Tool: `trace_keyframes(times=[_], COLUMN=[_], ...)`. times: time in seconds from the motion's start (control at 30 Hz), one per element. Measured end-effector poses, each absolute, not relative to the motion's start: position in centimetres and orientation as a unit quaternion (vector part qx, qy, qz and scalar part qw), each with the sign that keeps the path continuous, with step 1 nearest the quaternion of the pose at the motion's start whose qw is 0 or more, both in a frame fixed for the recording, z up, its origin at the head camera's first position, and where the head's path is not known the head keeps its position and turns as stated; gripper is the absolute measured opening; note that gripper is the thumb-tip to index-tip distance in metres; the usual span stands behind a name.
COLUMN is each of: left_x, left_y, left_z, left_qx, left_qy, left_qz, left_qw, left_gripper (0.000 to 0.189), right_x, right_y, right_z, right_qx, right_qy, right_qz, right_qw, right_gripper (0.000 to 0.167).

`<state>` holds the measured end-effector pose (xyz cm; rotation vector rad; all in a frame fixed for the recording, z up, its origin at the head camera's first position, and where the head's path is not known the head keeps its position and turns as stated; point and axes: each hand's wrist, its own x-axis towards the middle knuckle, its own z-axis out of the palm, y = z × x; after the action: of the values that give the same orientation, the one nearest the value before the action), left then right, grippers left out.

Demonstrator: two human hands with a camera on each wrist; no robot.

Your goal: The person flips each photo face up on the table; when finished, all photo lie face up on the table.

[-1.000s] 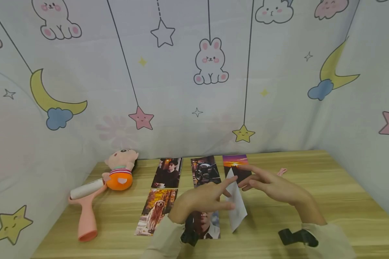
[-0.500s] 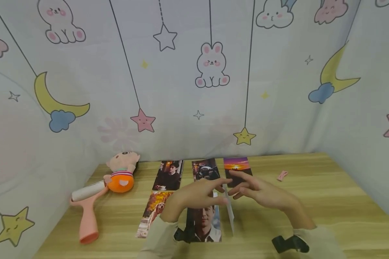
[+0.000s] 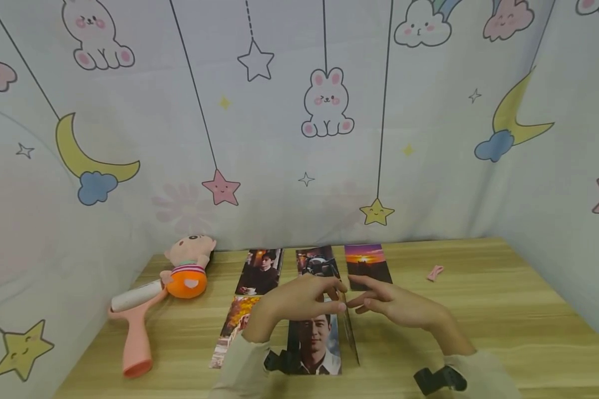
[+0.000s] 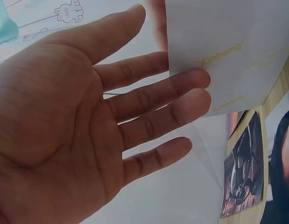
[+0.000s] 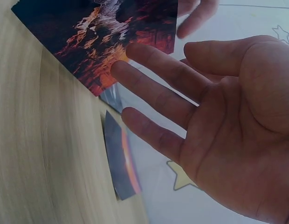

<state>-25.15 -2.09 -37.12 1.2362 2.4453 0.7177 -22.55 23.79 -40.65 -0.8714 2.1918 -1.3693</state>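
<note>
A photo card (image 3: 350, 332) stands upright, almost edge-on in the head view, between my two hands. Its white back (image 4: 219, 28) with yellow lettering faces my left hand (image 3: 301, 302); middle and ring fingertips overlap that side, and the card's edge hides the index tip. Dark rock with an orange-red glow fills the picture side (image 5: 121, 42), turned toward my right hand (image 3: 404, 307). Straight right fingers reach up to its lower corner in the right wrist view. Below the left hand lies a portrait photo (image 3: 313, 344), beside the card's lower edge.
More photos lie on the wood-grain table: a dog (image 3: 239, 318), a seated person (image 3: 265, 271), a motorcycle (image 3: 315, 263) and a sunset (image 3: 366, 263). At left are a pink-handled roller (image 3: 137, 343) and a plush toy (image 3: 187, 277). A pink bow (image 3: 435, 272) lies at right.
The card has turned from showing its white back to nearly edge-on, and moved slightly left. Both hands have shifted left and lower in the view, uncovering more of the sunset photo.
</note>
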Motion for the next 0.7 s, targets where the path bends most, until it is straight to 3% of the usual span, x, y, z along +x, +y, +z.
trace_keyframes(times=[0.7], left_x=[-25.6], left_y=[-0.9], left_z=[-38.7], left_qx=[0.431], left_qy=[0.858], left_qz=[0.221], left_qw=[0.172], left_gripper=[0.039], right_x=[-22.3], right_y=[26.9], right_z=[-40.3], right_qx=[-0.292], right_qy=[0.803], right_qz=[-0.457], right_qw=[0.248], right_gripper=[0.052])
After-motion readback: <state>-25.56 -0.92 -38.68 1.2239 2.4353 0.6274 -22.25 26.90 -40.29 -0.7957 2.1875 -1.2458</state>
